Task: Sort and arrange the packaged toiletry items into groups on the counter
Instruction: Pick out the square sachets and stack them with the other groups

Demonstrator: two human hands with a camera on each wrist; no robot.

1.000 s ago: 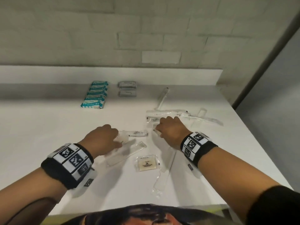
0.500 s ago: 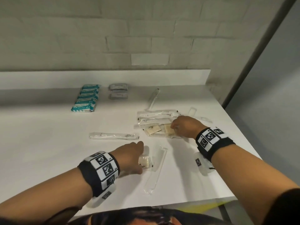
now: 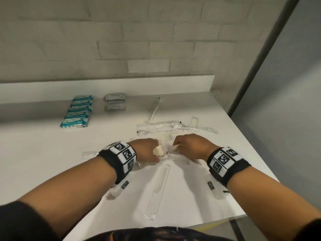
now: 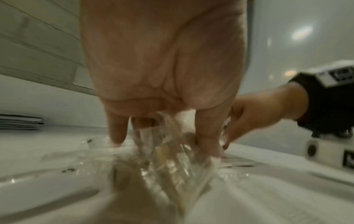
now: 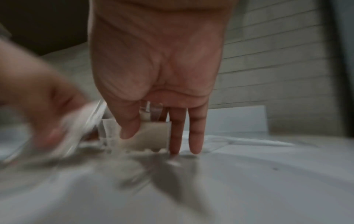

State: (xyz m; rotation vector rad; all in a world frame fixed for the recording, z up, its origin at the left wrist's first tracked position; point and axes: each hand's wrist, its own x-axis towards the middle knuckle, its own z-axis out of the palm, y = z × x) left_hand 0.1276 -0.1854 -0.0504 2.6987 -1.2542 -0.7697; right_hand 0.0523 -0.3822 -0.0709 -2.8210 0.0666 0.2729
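My left hand (image 3: 155, 154) pinches a cream soap bar in a clear wrapper (image 3: 158, 151) just above the white counter (image 3: 43, 153). In the left wrist view the left hand (image 4: 164, 141) has its fingers curled round the crinkled wrapper (image 4: 162, 153). Close to its right, my right hand (image 3: 175, 148) pinches a second wrapped soap bar (image 3: 175, 145). The right wrist view shows the thumb and fingers (image 5: 132, 130) holding that soap bar (image 5: 153, 136) on edge against the counter.
A row of teal packets (image 3: 77, 111) and a stack of grey sachets (image 3: 114, 102) lie at the back left. Wrapped toothbrushes (image 3: 173, 128) lie beyond my hands, another (image 3: 88, 154) at the left. A wrapped comb (image 3: 158, 188) lies near the front edge.
My left hand picked up the soap packet from the front of the counter and carried it back and right. The right hand came left with its packet; both hands now meet.
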